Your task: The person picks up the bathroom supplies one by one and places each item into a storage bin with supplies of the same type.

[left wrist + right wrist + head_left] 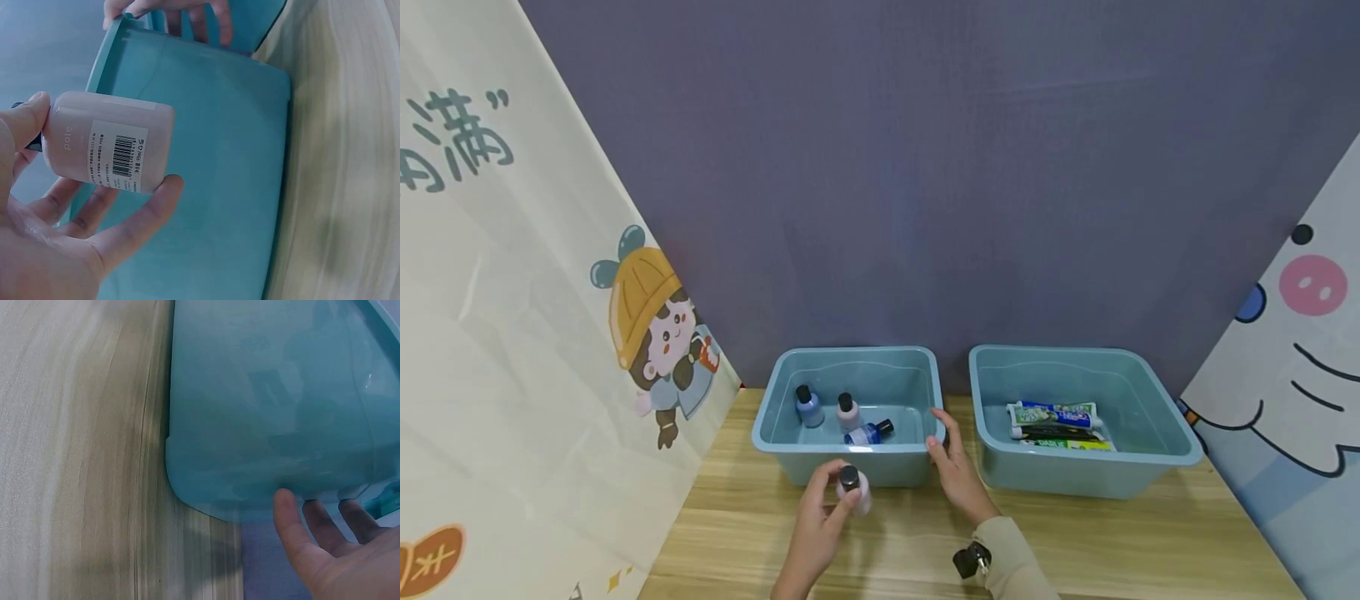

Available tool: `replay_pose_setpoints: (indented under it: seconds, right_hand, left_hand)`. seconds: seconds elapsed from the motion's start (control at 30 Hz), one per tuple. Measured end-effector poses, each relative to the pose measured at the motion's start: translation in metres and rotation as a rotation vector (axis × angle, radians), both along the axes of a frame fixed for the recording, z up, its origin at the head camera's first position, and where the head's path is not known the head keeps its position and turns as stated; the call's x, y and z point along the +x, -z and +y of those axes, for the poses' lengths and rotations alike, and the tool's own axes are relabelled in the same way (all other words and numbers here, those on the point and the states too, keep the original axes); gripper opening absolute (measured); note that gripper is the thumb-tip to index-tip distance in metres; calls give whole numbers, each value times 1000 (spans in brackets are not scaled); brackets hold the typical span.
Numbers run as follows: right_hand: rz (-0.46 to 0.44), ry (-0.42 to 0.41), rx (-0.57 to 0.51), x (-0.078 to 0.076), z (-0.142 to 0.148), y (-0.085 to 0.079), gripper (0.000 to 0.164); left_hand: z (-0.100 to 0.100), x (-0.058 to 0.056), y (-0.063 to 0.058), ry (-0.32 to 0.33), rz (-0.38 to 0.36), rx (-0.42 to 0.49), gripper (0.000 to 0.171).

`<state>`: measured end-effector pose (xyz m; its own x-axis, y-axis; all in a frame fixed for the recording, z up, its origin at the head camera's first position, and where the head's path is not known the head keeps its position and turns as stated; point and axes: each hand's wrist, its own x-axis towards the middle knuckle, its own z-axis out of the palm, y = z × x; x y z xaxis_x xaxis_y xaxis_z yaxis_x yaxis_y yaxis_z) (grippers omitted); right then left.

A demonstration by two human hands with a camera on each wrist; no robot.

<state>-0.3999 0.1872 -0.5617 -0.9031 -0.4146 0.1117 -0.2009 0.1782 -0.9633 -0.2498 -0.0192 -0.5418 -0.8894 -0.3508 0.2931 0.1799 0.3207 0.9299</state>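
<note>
In my left hand (822, 518) is a small pale pink bottle (862, 493) with a black cap, pinched between thumb and fingers before the front wall of the left blue-green bin (880, 468). A white barcode label shows on the bottle (115, 140) in the left wrist view. My right hand (958, 475) grips the same bin's rim at its right front corner; its fingertips (286, 503) touch the outer wall in the right wrist view. Inside that bin are a light blue bottle (809, 410), a pink bottle (848, 415) and a dark blue bottle (863, 434) on its side.
A second blue-green bin (1075, 479) stands to the right, holding several toothpaste tubes (1056, 415). Both bins sit on a wooden table (730, 500) against a dark grey-blue backdrop (910, 183). Printed sheets flank the table. A black device (972, 560) is on my right wrist.
</note>
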Motion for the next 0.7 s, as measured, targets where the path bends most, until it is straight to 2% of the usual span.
replay_pose_setpoints:
  seconds: [0.37, 0.7]
  right_hand:
    - [-19, -13, -1, -2, 0, 2, 52]
    - [-36, -21, -16, -1, 0, 3, 51]
  left_hand:
    - [-4, 1, -17, -52, -114, -5, 36]
    - [-7, 3, -27, -51, -32, 7, 33]
